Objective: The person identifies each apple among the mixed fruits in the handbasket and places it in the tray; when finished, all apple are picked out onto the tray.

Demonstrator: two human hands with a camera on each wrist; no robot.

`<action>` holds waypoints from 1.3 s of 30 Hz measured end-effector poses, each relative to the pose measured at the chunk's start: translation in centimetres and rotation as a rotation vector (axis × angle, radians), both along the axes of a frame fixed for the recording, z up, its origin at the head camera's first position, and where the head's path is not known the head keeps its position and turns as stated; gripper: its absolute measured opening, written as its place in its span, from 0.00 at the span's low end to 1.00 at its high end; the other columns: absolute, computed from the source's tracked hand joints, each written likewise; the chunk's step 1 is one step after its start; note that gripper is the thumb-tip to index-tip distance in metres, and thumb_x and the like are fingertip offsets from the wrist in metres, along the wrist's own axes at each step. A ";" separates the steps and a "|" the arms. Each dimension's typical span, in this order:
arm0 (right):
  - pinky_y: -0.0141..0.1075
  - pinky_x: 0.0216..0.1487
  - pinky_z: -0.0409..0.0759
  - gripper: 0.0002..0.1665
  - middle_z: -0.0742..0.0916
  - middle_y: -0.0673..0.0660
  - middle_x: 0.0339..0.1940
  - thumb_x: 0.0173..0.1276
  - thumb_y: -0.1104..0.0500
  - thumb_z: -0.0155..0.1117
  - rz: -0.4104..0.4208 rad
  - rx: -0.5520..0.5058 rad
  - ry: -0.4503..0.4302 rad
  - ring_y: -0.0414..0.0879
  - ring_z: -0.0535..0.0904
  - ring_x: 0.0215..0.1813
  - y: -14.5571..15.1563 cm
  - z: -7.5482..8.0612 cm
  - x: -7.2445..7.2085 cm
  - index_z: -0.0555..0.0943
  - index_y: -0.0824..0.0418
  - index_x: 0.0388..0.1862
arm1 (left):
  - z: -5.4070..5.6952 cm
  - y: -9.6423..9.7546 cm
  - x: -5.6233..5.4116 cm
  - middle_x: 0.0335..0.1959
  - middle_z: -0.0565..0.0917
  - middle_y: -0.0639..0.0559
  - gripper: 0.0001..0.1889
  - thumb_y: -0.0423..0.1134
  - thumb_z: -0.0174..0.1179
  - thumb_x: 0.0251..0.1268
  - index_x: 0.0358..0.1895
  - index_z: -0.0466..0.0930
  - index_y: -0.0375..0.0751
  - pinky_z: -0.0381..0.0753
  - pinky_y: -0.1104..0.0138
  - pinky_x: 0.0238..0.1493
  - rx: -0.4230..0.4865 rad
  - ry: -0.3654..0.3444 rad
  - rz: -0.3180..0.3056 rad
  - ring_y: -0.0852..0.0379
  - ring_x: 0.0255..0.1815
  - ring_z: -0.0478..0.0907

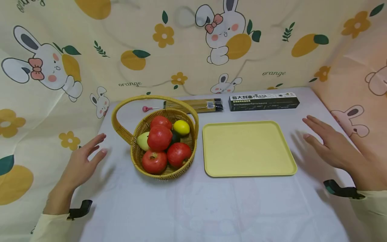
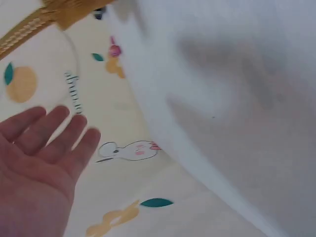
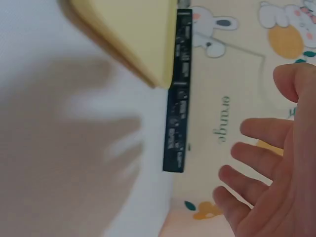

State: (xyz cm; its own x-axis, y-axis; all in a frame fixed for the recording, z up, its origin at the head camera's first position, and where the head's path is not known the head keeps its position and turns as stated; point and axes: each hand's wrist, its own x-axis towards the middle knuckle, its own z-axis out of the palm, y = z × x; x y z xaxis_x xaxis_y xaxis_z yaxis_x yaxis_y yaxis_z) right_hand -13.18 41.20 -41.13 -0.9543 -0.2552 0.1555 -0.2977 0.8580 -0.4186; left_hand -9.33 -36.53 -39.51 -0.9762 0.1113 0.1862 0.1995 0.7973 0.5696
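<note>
My left hand [image 1: 80, 164] hovers left of a wicker basket [image 1: 134, 158], fingers extended and holding nothing. In the left wrist view, the palm of that left hand [image 2: 39, 168] faces the camera. The basket has a tall arched handle [image 1: 121, 129] and holds several red round fruits [image 1: 159, 137], a yellow lemon [image 1: 181, 127], a pale green fruit [image 1: 142, 141] and a dark green fruit partly hidden. To the right of a yellow rectangular tray [image 1: 249, 149], my right hand [image 1: 335, 148] is held in the air with spread fingers, touching nothing.
Behind the tray lies a dark pasta box [image 1: 263, 103]. A flat brown packet with black ends [image 1: 199, 106] and a small pink object [image 1: 146, 109] lie behind the basket. Printed cloth [image 1: 181, 40] hangs around the back and sides of the white-covered table [image 1: 169, 208].
</note>
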 end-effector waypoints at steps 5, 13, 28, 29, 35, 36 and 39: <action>0.36 0.92 0.41 0.37 0.67 0.70 0.87 0.88 0.54 0.57 -0.009 -0.010 0.024 0.74 0.60 0.86 -0.6 0.6 0.4 0.62 0.54 0.90 | 0.9 0.8 2.0 0.75 0.81 0.40 0.26 0.33 0.58 0.85 0.81 0.72 0.38 0.71 0.90 0.63 0.201 0.026 -0.080 0.83 0.67 0.74; 0.67 0.79 0.70 0.34 0.75 0.73 0.81 0.86 0.52 0.60 -0.078 -0.015 -0.053 0.79 0.70 0.77 -1.9 0.4 0.0 0.69 0.58 0.85 | 1.7 4.5 2.4 0.74 0.83 0.55 0.26 0.28 0.54 0.84 0.80 0.73 0.37 0.77 0.81 0.67 0.355 0.001 -0.192 0.67 0.71 0.81; 0.85 0.68 0.66 0.40 0.69 0.77 0.84 0.87 0.42 0.56 -0.128 -0.039 -0.309 0.82 0.61 0.81 -2.8 -1.7 -1.9 0.63 0.58 0.89 | 0.8 9.7 -2.0 0.72 0.83 0.38 0.27 0.29 0.64 0.77 0.77 0.77 0.38 0.82 0.76 0.66 0.440 0.029 -0.202 0.54 0.69 0.85; 0.85 0.69 0.65 0.41 0.67 0.77 0.85 0.88 0.41 0.55 -0.135 -0.042 -0.334 0.82 0.60 0.82 -2.8 -1.8 -2.1 0.62 0.58 0.89 | 0.8 10.0 -2.3 0.73 0.83 0.39 0.27 0.31 0.65 0.77 0.77 0.77 0.39 0.81 0.77 0.65 0.421 0.028 -0.194 0.50 0.69 0.85; 0.82 0.73 0.64 0.45 0.64 0.76 0.86 0.87 0.37 0.54 -0.166 -0.052 -0.425 0.82 0.57 0.83 -3.0 -3.0 -2.6 0.58 0.60 0.91 | 1.1 11.8 -3.8 0.73 0.83 0.40 0.30 0.41 0.67 0.80 0.80 0.74 0.41 0.85 0.58 0.70 0.268 -0.036 -0.178 0.39 0.71 0.83; 0.81 0.74 0.64 0.46 0.64 0.76 0.86 0.87 0.38 0.55 -0.162 -0.052 -0.423 0.82 0.58 0.83 -3.1 -3.2 -2.6 0.58 0.61 0.90 | 1.1 12.0 -3.9 0.72 0.83 0.40 0.31 0.43 0.66 0.80 0.81 0.73 0.40 0.84 0.52 0.72 0.238 -0.054 -0.177 0.39 0.72 0.82; 0.80 0.75 0.64 0.46 0.64 0.77 0.86 0.86 0.43 0.60 -0.139 -0.056 -0.411 0.82 0.58 0.83 -3.3 -3.6 -2.8 0.59 0.63 0.90 | 1.2 12.4 -4.2 0.74 0.81 0.39 0.34 0.49 0.65 0.81 0.83 0.70 0.42 0.76 0.37 0.77 0.158 -0.120 -0.179 0.38 0.76 0.78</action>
